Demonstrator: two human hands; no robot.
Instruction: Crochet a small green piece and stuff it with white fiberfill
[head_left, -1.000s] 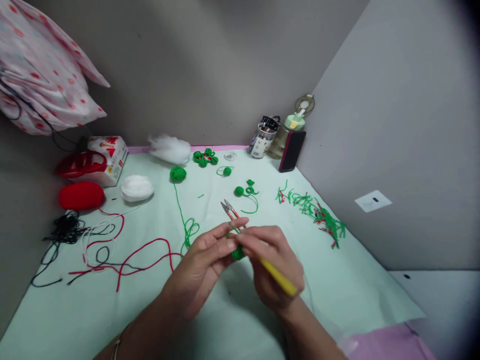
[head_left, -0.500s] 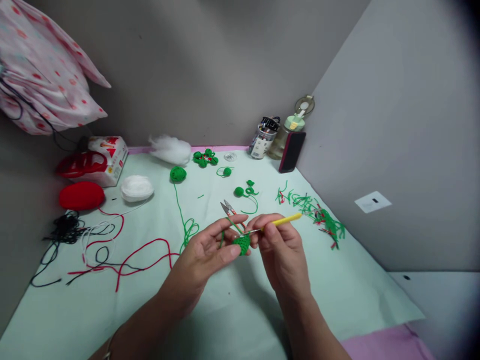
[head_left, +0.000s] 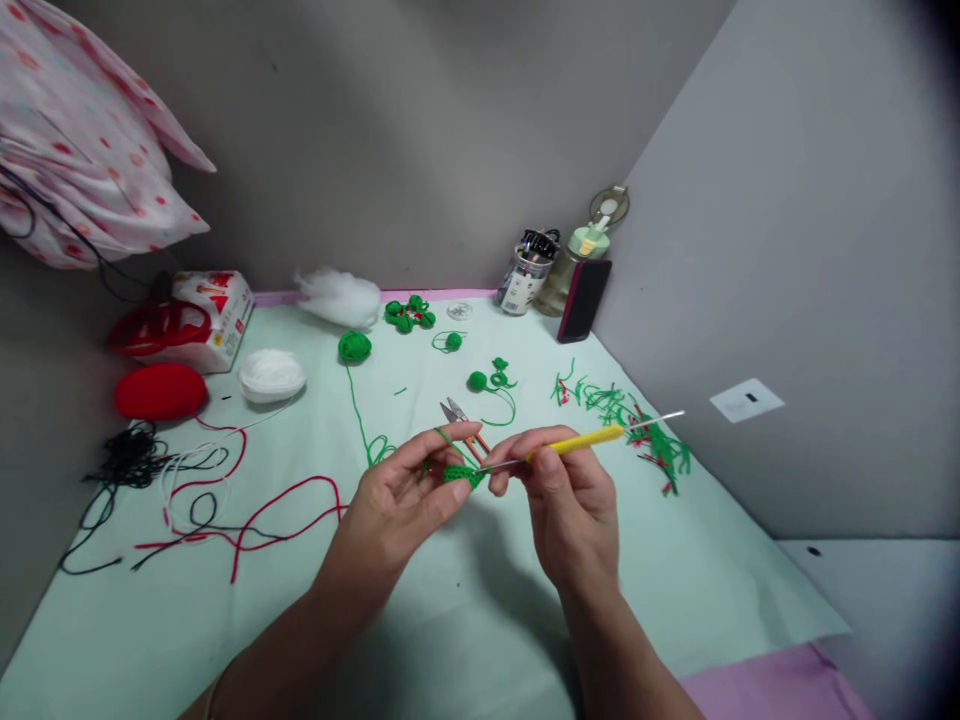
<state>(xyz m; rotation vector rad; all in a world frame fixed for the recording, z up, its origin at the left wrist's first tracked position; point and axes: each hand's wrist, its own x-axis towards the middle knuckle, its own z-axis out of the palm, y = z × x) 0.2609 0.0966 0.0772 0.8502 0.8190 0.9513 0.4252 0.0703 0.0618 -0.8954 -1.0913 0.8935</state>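
Pinches a green crocheted piece point(head_left: 459, 475) in the left hand point(head_left: 397, 500) over the pale cloth point(head_left: 465, 630); clasps a yellow-handled hook point(head_left: 581, 441) in the right hand point(head_left: 576, 505), with tip against that piece. Shows, farther off, snips point(head_left: 454, 411), a green yarn ball point(head_left: 355, 347), white stuffing point(head_left: 341, 300).

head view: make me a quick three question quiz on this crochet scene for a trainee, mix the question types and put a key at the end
1. Multiple choice: what colour is the handle of the crochet hook in the right hand?
a) red
b) yellow
c) blue

2. True or false: in the picture, the red yarn ball lies to the left of the white yarn ball.

3. Fill in the missing word: the ____ hand holds the green crocheted piece.

Key:
1. b
2. True
3. left hand
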